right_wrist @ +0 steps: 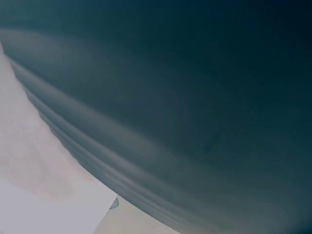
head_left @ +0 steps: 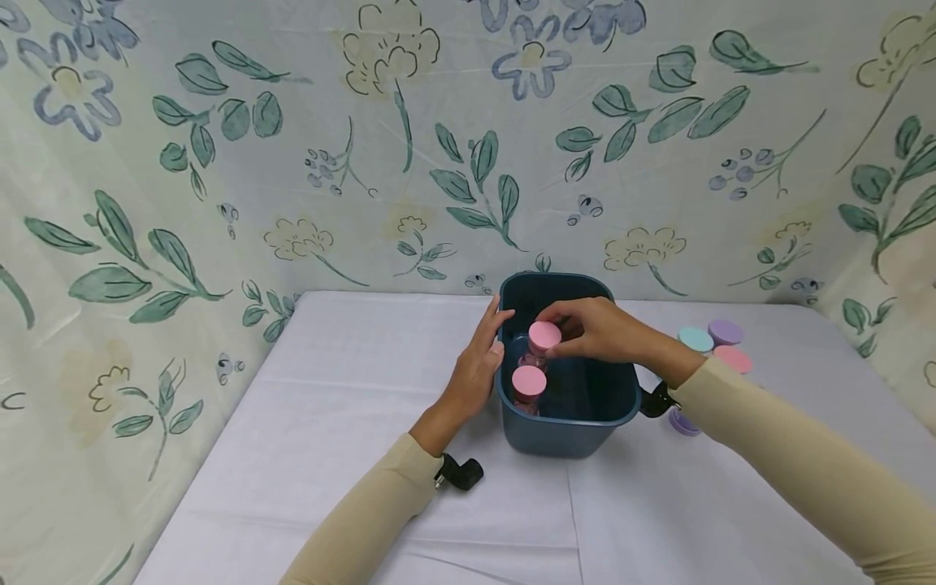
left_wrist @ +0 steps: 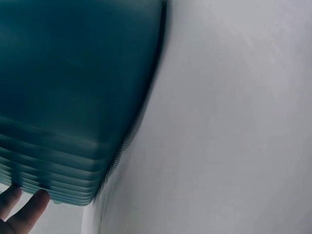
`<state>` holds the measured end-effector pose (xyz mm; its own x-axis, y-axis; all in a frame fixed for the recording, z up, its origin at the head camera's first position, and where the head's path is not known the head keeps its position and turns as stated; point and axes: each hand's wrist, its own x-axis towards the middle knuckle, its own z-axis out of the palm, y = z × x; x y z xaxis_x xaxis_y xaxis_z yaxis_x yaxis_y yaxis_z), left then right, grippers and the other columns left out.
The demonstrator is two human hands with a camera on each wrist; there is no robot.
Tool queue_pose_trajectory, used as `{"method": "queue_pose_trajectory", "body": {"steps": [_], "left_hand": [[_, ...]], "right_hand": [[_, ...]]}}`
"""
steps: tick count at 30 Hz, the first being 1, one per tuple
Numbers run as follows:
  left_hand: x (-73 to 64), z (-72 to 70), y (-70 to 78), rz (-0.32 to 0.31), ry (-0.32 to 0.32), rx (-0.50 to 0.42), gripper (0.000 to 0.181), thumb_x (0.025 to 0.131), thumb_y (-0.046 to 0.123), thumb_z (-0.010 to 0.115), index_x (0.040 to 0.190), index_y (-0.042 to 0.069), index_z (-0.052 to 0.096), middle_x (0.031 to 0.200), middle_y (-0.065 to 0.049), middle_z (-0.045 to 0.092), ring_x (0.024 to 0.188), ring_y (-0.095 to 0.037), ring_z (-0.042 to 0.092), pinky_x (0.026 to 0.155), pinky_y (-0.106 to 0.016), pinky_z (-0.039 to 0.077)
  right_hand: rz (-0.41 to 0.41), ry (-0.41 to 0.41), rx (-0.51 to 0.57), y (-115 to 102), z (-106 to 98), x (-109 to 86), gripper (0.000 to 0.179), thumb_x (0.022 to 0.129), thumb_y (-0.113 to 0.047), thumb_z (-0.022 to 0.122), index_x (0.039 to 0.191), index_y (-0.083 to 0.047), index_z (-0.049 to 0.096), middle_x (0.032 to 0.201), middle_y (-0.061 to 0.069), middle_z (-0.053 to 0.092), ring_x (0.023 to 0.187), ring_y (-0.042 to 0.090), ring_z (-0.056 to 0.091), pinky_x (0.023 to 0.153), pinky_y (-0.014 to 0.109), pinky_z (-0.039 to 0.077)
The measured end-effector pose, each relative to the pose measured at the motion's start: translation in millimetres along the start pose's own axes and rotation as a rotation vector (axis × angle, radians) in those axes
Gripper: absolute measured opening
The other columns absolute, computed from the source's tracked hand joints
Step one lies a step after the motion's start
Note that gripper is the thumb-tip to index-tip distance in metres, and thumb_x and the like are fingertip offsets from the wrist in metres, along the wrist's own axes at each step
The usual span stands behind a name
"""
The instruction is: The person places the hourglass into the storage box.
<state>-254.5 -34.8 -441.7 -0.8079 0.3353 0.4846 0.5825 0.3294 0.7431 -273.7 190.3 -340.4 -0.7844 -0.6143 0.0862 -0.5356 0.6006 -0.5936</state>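
Observation:
A dark teal plastic bin (head_left: pixel 578 422) stands on the white-covered table (head_left: pixel 329 455). Inside it are two clear jars with pink lids. My right hand (head_left: pixel 595 329) reaches over the bin and pinches the lid of the farther jar (head_left: pixel 544 335). The nearer pink-lidded jar (head_left: pixel 529 382) stands just in front of it. My left hand (head_left: pixel 478 366) rests with straight fingers against the bin's left outer wall. In the left wrist view the bin wall (left_wrist: pixel 73 97) fills the left side, with fingertips (left_wrist: pixel 29 207) at its lower edge. The right wrist view shows only the blurred bin wall (right_wrist: pixel 195 122).
To the right of the bin lie several loose jars or lids: teal (head_left: pixel 695 339), purple (head_left: pixel 725 331), pink (head_left: pixel 734 358), and a purple one (head_left: pixel 683 422) partly behind my right sleeve. A floral cloth backdrop (head_left: pixel 292 162) walls the table at the back and sides.

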Motion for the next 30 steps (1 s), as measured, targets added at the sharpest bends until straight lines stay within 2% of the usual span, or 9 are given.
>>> {"method": "queue_pose_trajectory", "body": {"steps": [10, 19, 24, 30], "left_hand": [[1.9, 1.3, -0.5, 0.005, 0.007, -0.004, 0.051, 0.100, 0.037, 0.022, 0.150, 0.030, 0.027, 0.162, 0.007, 0.006, 0.146, -0.012, 0.012, 0.112, -0.053, 0.025], [1.8, 1.3, 2.0, -0.003, 0.001, -0.001, 0.052, 0.100, 0.039, 0.021, 0.150, 0.028, 0.028, 0.162, 0.008, 0.005, 0.146, -0.013, 0.013, 0.110, -0.054, 0.027], [2.2, 0.6, 1.9, 0.003, 0.002, 0.004, 0.052, 0.100, 0.042, 0.020, 0.150, 0.030, 0.027, 0.162, 0.007, 0.005, 0.146, -0.013, 0.014, 0.110, -0.054, 0.027], [2.0, 0.5, 0.9, -0.004, 0.004, 0.000, 0.050, 0.100, 0.036, 0.023, 0.150, 0.031, 0.028, 0.162, 0.009, 0.005, 0.146, -0.013, 0.015, 0.110, -0.054, 0.028]], "right_hand": [[0.037, -0.037, -0.015, 0, 4, 3.2, 0.047, 0.079, -0.017, 0.080, 0.122, -0.007, 0.064, 0.116, 0.013, 0.067, 0.097, 0.028, 0.069, 0.079, 0.038, 0.056], [0.033, -0.067, -0.051, 1, 9, 5.8, 0.044, 0.080, -0.014, 0.079, 0.119, -0.003, 0.064, 0.111, 0.015, 0.068, 0.095, 0.029, 0.069, 0.078, 0.038, 0.057], [0.027, -0.056, -0.060, 1, 10, 7.6, 0.043, 0.079, -0.014, 0.079, 0.118, -0.002, 0.064, 0.110, 0.015, 0.068, 0.094, 0.027, 0.069, 0.078, 0.037, 0.057], [0.036, -0.047, -0.054, 2, 12, 10.8, 0.043, 0.079, -0.015, 0.080, 0.117, -0.003, 0.063, 0.109, 0.015, 0.068, 0.093, 0.025, 0.068, 0.078, 0.037, 0.057]]}}
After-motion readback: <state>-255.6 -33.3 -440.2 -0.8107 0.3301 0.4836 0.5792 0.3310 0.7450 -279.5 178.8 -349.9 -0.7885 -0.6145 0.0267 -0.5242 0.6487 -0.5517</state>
